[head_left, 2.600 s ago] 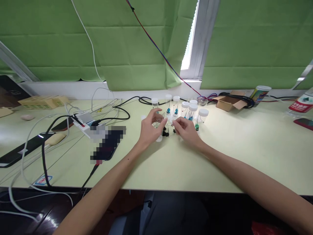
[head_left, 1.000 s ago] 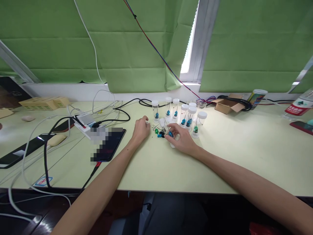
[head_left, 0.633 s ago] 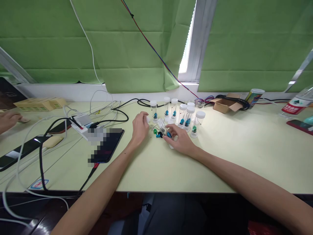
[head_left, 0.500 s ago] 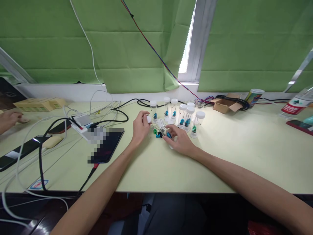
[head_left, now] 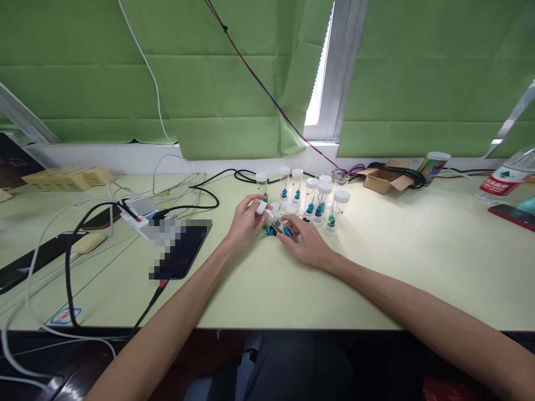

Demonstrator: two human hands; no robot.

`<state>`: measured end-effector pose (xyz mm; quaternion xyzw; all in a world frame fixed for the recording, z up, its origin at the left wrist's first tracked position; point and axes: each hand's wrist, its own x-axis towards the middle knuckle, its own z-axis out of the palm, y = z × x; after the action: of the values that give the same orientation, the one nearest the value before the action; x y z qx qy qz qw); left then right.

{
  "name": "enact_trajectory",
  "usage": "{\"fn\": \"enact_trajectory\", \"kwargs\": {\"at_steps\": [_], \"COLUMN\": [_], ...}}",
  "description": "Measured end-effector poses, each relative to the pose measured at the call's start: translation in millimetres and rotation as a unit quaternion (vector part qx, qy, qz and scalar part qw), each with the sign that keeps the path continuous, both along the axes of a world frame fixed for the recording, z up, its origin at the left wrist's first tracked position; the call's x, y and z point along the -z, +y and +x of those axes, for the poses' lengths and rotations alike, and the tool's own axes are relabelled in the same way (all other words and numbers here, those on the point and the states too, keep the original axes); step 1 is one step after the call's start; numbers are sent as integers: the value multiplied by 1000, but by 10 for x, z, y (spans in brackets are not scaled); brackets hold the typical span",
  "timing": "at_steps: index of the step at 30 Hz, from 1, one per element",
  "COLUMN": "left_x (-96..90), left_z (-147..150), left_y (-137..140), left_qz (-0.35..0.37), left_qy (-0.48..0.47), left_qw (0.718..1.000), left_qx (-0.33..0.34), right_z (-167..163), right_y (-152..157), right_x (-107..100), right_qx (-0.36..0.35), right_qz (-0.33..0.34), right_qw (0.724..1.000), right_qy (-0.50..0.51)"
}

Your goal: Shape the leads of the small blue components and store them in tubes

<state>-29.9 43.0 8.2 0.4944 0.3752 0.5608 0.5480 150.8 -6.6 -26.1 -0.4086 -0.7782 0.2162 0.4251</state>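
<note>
A clear tube (head_left: 275, 219) with a small blue part inside lies tilted between my hands. My right hand (head_left: 306, 238) is closed around its lower end. A white cap (head_left: 261, 208) is pinched in the fingers of my left hand (head_left: 246, 220), at the tube's upper mouth; whether it is seated there I cannot tell. Small blue and green parts (head_left: 270, 231) lie on the table under the tube, partly hidden by it. Behind and to the right stand several capped tubes, among them one with a green part (head_left: 331, 220) and one with a blue part (head_left: 310, 208).
A dark phone (head_left: 184, 250) lies left of my arms, near a white power strip (head_left: 146, 220) and tangled cables. At the back right are an open cardboard box (head_left: 382, 181), a can (head_left: 433, 166) and a plastic bottle (head_left: 504, 178). Yellow boxes (head_left: 62, 179) sit far left.
My left hand has moved right with the white cap, bringing it to the tube's mouth. The tube stays in my right hand. Another person's hand at the far left has gone out of view.
</note>
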Motion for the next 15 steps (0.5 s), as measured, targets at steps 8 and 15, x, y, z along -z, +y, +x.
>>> {"fn": "enact_trajectory", "kwargs": {"at_steps": [8, 15], "left_x": [32, 34], "left_z": [27, 50], "left_y": [-31, -44], "left_qz": [-17, 15], "left_qy": [33, 58], "left_qw": [999, 998], "left_qx": [23, 13], "right_z": [-5, -5], "right_y": [-2, -10], "right_x": [-6, -27], "right_qx": [-2, -5], "right_qz": [-13, -29], "right_qw": [1000, 1000], "right_qy": [-8, -7]}}
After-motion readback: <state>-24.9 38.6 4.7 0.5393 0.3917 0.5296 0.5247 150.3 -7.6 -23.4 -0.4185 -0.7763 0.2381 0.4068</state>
